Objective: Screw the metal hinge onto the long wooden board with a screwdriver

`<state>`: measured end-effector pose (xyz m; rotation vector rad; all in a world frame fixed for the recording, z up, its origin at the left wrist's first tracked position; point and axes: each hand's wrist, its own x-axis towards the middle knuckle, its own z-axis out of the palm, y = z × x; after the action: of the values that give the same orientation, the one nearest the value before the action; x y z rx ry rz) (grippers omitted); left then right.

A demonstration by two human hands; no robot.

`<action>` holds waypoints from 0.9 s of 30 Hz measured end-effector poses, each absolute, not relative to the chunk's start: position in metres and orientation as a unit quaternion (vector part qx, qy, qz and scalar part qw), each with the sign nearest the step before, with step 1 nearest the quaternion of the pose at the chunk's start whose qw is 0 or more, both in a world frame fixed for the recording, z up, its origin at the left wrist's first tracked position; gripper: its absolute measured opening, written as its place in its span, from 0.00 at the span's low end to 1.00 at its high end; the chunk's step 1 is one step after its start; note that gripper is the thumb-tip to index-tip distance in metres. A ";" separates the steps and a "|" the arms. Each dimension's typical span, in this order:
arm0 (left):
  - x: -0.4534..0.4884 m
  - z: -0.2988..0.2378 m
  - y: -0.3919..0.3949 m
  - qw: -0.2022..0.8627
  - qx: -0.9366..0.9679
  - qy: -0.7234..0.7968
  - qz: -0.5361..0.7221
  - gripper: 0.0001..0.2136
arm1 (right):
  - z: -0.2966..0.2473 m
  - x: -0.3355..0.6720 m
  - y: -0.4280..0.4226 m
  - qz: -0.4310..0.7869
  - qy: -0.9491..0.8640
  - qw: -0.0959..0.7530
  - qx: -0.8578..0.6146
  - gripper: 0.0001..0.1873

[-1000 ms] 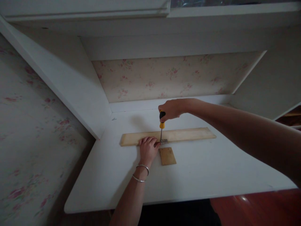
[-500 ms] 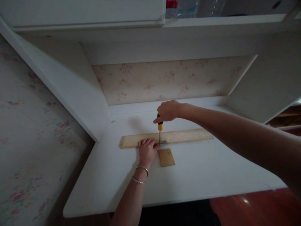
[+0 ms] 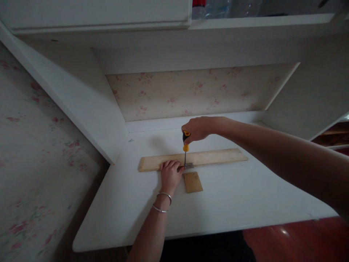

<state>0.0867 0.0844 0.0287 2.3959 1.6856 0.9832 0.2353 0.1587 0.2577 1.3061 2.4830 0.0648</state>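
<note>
A long pale wooden board (image 3: 215, 158) lies across the white desk. At its near edge, about the middle, sits a small metal hinge (image 3: 188, 165). My left hand (image 3: 171, 174) presses on the board with curled fingers, its thumb side against the hinge. My right hand (image 3: 198, 129) is closed round the handle of a yellow-and-black screwdriver (image 3: 185, 147). The screwdriver stands upright, its tip down at the hinge; any screw under the tip is too small to make out. Just in front of the hinge lies a small wooden piece (image 3: 193, 182) with two dark holes near its far edge.
The white desk (image 3: 231, 207) has a side panel (image 3: 73, 94) on the left and a back ledge behind the board. Overhead, a shelf (image 3: 259, 22) holds clear plastic bottles (image 3: 218, 8). Floral wallpaper (image 3: 24, 145) covers the left wall. Red floor (image 3: 294, 240) shows at lower right.
My right hand has turned on the screwdriver handle: its thumb has swung in and the wrist has shifted slightly. The left hand, board and small wooden piece stay in place.
</note>
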 end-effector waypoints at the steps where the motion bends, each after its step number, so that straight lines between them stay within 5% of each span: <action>1: 0.087 0.029 0.084 0.025 0.775 0.547 0.317 0.07 | 0.258 0.233 0.157 0.032 0.870 0.169 0.462 0.29; 20: 0.087 0.033 0.082 0.032 0.775 0.552 0.305 0.07 | 0.248 0.227 0.156 0.071 0.841 0.109 0.525 0.45; 27: 0.086 0.033 0.083 0.022 0.779 0.546 0.307 0.07 | 0.259 0.234 0.154 -0.039 0.859 0.143 0.490 0.34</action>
<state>0.0862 0.0834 0.0327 2.4146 1.6904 0.9520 0.2343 0.1535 0.2587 1.4119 2.4775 -0.1134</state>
